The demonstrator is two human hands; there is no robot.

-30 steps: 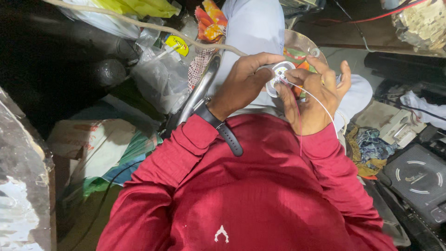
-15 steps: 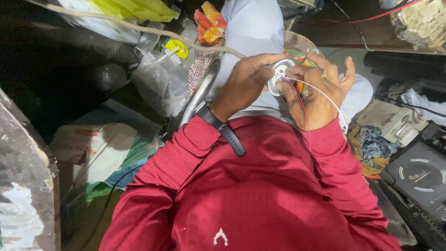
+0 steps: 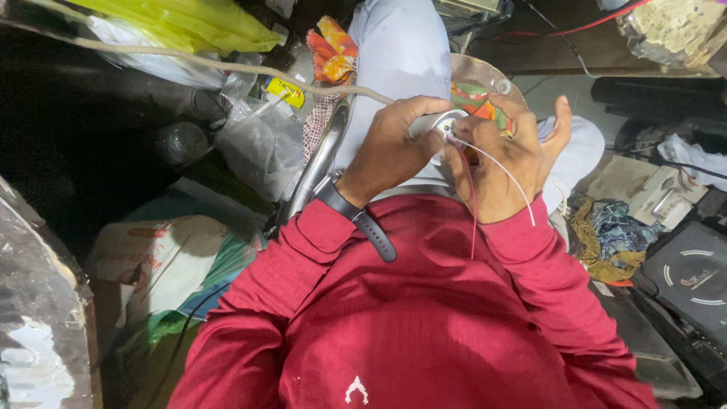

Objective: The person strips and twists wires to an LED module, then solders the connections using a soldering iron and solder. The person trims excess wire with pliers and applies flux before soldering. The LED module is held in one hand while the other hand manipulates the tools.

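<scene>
Just above the centre of the frame, over the lap, we hold a small round white part between both hands. Our left hand, with a dark watch on its wrist, is curled around the part's left side, fingers closed over it. Our right hand is cupped against the right side, thumb and forefinger apparently pinching where two thin wires leave the part, the other fingers loosely raised. A white wire arcs toward the right sleeve and a red wire hangs straight down over the red shirt. We judge the part light and rigid, probably hard plastic, easy to cradle by its rim. The wires look limp and fine, and likely fragile at their joints, so we would grip the body, not pull on the leads. How the wires are attached is hidden by the fingers. Plastic bags clutter the upper left, and a dark device sits at the right edge.
</scene>
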